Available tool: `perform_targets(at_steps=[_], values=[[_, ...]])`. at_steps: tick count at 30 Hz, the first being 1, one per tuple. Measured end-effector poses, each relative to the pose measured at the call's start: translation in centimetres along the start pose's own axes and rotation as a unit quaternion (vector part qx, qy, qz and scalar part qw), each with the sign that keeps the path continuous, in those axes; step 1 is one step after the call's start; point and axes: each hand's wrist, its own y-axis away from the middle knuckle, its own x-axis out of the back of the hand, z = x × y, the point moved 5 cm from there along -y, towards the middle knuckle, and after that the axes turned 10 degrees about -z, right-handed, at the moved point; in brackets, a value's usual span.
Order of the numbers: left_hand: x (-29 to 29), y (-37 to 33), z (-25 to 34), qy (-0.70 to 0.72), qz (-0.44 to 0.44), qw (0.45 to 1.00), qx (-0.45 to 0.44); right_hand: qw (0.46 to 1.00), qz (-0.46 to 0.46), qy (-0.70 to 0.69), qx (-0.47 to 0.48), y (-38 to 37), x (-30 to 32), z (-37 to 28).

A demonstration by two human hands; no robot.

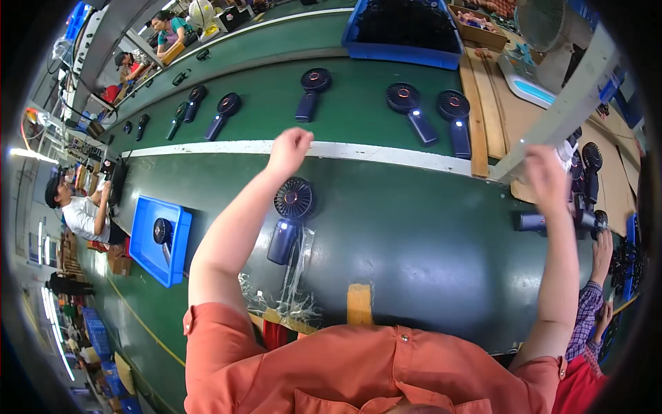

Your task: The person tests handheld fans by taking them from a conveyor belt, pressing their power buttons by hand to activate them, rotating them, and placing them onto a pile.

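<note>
My left hand [289, 150] is raised over the white rail with its fingers curled in, and nothing shows in them. Just beyond it a dark blue handheld fan [315, 81] lies on the green belt. Below that hand, another handheld fan [293, 200] rests on the dark green worktop, a light glowing on its handle. My right hand [548, 176] is out to the right, smeared by motion, so its fingers cannot be read. Close to it are several handheld fans [591, 157], and a dark handle [529, 221] lies at the worktop's right side.
More fans [403, 99] lie along the belt [269, 107]. A blue tray [185, 241] with one fan stands left. A blue bin [403, 58] of dark parts sits at the back. A white post [562, 107] rises near my right hand. A co-worker's hand [602, 255] reaches in at right.
</note>
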Motion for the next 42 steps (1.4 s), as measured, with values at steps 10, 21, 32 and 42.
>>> perform_targets(at_steps=[10, 21, 32, 42], values=[[-5.3, -12.0, -4.5, -0.192, -0.028, 0.957, 0.215, 0.942, -0.206, 0.157, -0.213, -11.5, -22.0, 0.2], [-0.8, -2.3, -2.9, 0.336, -0.085, 0.929, 0.130, 0.976, -0.200, -0.035, -0.075, -4.6, -15.6, -5.2], [-1.5, 15.1, 10.1, 0.375, -0.093, 0.921, -0.039, 0.958, -0.148, -0.241, 0.042, 6.6, -13.2, -16.0], [-3.9, 20.9, 17.5, 0.030, -0.056, 0.987, -0.147, 0.418, -0.186, -0.854, -0.248, 6.5, -18.6, -21.0]])
